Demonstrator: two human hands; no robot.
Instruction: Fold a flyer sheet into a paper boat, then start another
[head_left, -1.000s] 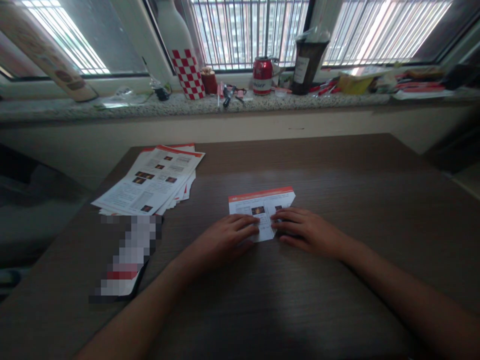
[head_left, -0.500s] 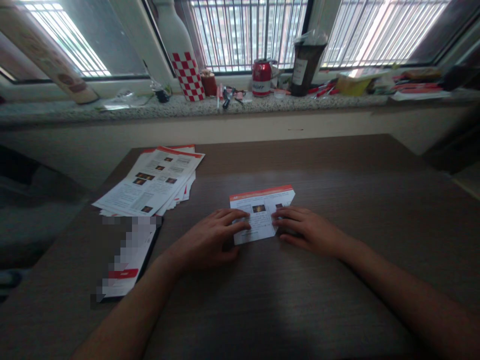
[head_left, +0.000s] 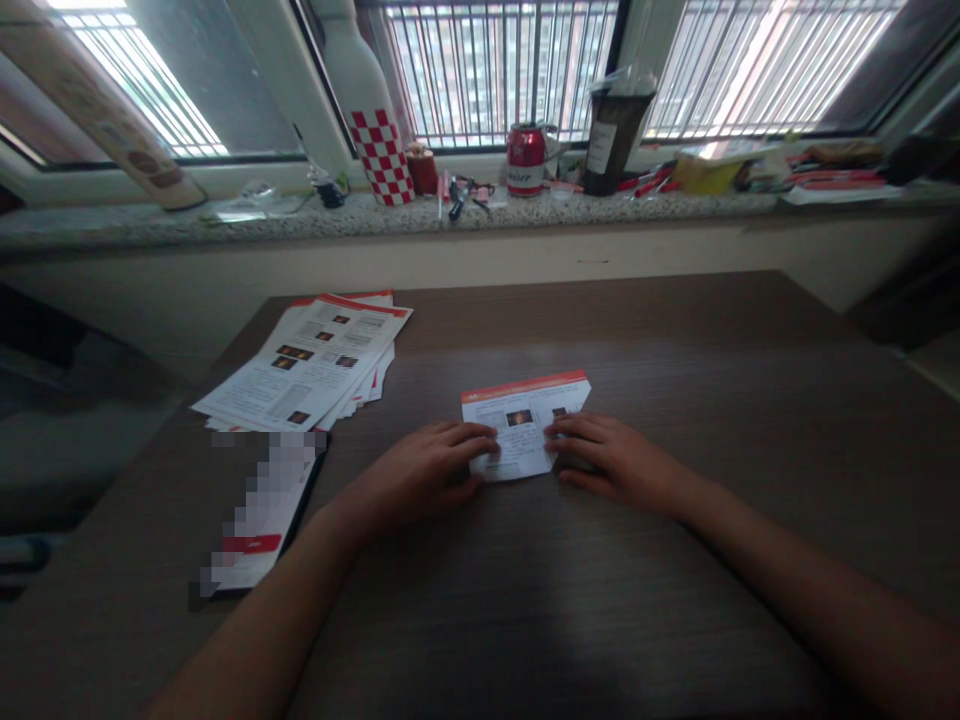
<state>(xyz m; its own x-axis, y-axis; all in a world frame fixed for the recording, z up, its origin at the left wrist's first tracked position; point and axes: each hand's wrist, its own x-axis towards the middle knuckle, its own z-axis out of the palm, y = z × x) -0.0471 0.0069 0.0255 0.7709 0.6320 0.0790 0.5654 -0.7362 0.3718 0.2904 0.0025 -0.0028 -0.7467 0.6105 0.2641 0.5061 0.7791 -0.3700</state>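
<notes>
While the folded leaflet point(head_left: 525, 425) lies in the middle of the table point(head_left: 675, 330), the left hand point(head_left: 420, 475) and the right hand point(head_left: 611, 462) press its two sides with stretched fingers, gripping nothing, probably to hold its fold flat.

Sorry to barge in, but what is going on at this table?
A person has both hands on a leaflet, apparently folded, lying flat on the table. The left hand touches its left edge, the right hand its right edge. A stack of similar leaflets lies further left, untouched.
</notes>
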